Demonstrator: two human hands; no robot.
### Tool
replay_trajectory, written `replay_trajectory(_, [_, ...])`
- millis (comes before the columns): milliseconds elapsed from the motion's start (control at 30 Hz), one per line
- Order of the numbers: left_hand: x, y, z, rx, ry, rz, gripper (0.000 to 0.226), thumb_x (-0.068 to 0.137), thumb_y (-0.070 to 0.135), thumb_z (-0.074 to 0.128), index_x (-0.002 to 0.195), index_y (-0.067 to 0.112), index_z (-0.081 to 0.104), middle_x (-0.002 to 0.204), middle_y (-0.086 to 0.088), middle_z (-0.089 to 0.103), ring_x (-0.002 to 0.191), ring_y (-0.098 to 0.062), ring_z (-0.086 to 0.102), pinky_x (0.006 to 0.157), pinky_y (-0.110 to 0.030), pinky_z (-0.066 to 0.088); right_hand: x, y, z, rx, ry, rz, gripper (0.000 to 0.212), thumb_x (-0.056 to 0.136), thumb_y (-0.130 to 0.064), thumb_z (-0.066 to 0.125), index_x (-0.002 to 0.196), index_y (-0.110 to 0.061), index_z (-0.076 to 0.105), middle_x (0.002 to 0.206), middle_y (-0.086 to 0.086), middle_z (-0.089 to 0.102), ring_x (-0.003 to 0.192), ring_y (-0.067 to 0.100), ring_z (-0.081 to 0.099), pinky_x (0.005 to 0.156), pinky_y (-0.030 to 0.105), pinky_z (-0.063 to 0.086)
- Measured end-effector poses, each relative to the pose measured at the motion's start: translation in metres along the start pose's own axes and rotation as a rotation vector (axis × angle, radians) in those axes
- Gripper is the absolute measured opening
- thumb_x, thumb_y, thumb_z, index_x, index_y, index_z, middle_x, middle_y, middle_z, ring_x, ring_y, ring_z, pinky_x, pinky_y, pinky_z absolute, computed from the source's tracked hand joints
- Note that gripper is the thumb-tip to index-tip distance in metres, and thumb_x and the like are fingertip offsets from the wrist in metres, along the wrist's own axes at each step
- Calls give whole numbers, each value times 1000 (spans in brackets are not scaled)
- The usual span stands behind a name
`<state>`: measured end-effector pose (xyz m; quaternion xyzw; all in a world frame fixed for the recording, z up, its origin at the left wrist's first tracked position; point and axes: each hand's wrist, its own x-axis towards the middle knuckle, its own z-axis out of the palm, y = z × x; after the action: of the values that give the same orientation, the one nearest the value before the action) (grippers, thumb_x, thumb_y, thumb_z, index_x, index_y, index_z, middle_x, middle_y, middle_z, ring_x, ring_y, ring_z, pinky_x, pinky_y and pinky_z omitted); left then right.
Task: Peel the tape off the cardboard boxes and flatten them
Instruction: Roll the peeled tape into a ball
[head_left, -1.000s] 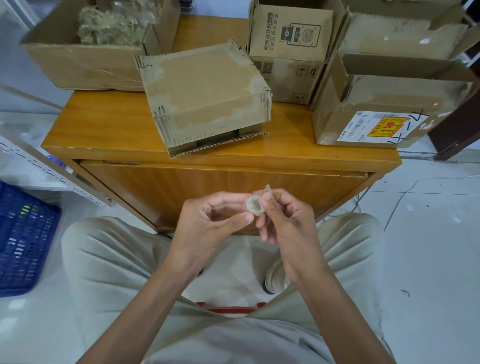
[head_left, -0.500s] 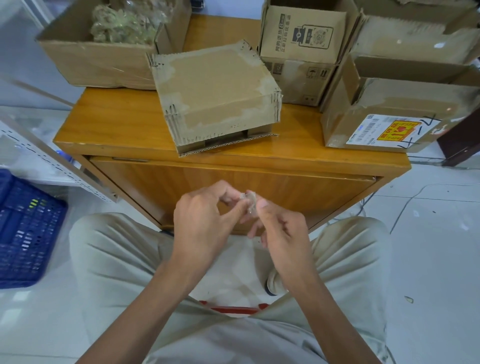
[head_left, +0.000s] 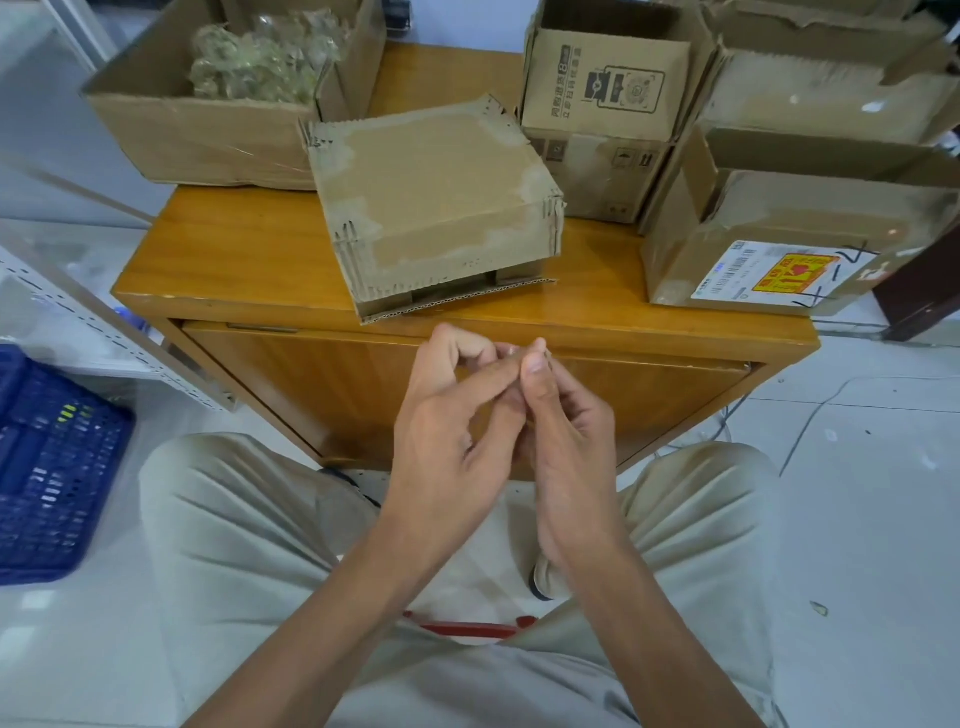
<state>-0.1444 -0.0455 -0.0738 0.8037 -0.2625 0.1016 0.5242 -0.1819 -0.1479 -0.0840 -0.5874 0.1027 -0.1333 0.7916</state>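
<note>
1. Both hands were held together in front of the bench (head_left: 249, 270), below its front edge. Left hand (head_left: 447, 447) and right hand (head_left: 566, 441) had fingertips pressed against each other, apparently pinching a small scrap of tape between them; the scrap itself was mostly hidden, so this could not be confirmed.
2. Step in hand was judged to be balling up or shedding peeled tape. To do it well: sticky side should be rolled inward, then the wad dropped in the box of tape scraps (head_left: 208, 104) at the bench's back left, so fingers are freed cleanly.
3. The stripped box (head_left: 431, 197) lay upside down at the bench's front middle, well apart from the hands, untouched. Pale tape residue was seen along its edges; it was not yet flattened.
4. The labelled box (head_left: 779, 249) and the printed box (head_left: 602, 104) stood at the bench's right and back, open, also untouched.
5. Risk judged: tape re-sticking to fingers.
</note>
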Motion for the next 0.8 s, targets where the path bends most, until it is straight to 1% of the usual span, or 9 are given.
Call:
replay_trajectory(33, [3, 1, 0, -124, -40, -60, 23, 107, 15, 58, 123, 14, 74, 101, -1, 48, 99, -22, 56, 77, -31, 52, 0, 0, 3, 51, 21, 27, 41, 105, -37, 54, 124, -5, 71, 109, 24, 71, 104, 35, 70, 86, 49, 58])
replay_trajectory(100, [8, 3, -2, -364, -139, -175, 27, 109, 12, 53, 127, 15, 72, 104, -2, 46, 97, -16, 57, 73, -29, 54, 2, 0, 5, 94, 71, 54, 42, 103, -41, 57, 117, -4, 70, 96, 28, 62, 84, 30, 61, 71, 43, 51])
replay_trajectory(167, [12, 3, -6, -468, -206, -228, 36, 108, 8, 49, 137, 18, 67, 105, -2, 45, 91, -18, 55, 69, -31, 55, 6, 2, 2, 114, 94, 72, 40, 103, -41, 58, 109, -3, 69, 86, 19, 55, 71, 18, 51, 62, 34, 43])
replay_trajectory(233, [16, -1, -10, -476, -225, -243, 48, 104, 0, 51, 147, 21, 58, 106, -6, 46, 89, -25, 56, 68, -37, 58, 9, 3, -1, 121, 69, 85, 32, 107, -34, 55, 107, -7, 71, 83, 11, 57, 69, 14, 50, 60, 31, 42])
replay_trajectory(333, [22, -15, -15, -255, -205, -172, 57, 98, 6, 66, 151, 26, 53, 109, 0, 52, 97, -17, 62, 75, -38, 60, 13, -3, -4, 77, 15, 96, 29, 110, -27, 51, 110, -16, 77, 89, 7, 66, 73, 16, 51, 59, 28, 43])
replay_trajectory(433, [25, -20, -19, -199, -199, -114, 48, 93, 18, 76, 140, 25, 65, 107, 8, 57, 106, -19, 61, 82, -30, 57, 18, -9, -10, -58, -24, 59, 30, 110, -27, 50, 114, -14, 77, 81, 4, 66, 66, 13, 49, 57, 24, 44])
replay_trajectory(533, [33, -18, -24, -253, -181, -153, 42, 90, 26, 77, 132, 23, 71, 99, 5, 64, 99, -18, 67, 82, -38, 57, 22, -11, -12, -110, -36, 13, 31, 110, -26, 51, 114, -7, 74, 69, 6, 59, 59, 14, 50, 58, 31, 48])
replay_trajectory(667, [43, -20, -26, -246, -240, -158, 47, 88, 32, 78, 132, 20, 70, 91, 5, 72, 83, -16, 72, 80, -30, 58, 28, -15, -10, -22, -24, 33, 28, 104, -27, 58, 116, -2, 61, 70, 13, 67, 56, 19, 59, 53, 28, 51])
replay_trajectory(800, [48, -18, -27, -202, -69, -60, 23, 93, 27, 75, 113, 16, 78, 94, 3, 74, 85, -22, 71, 75, -33, 58, 30, -20, -2, 27, -95, -48, 24, 107, -25, 52, 105, -2, 57, 78, 20, 72, 61, 28, 67, 56, 31, 56])
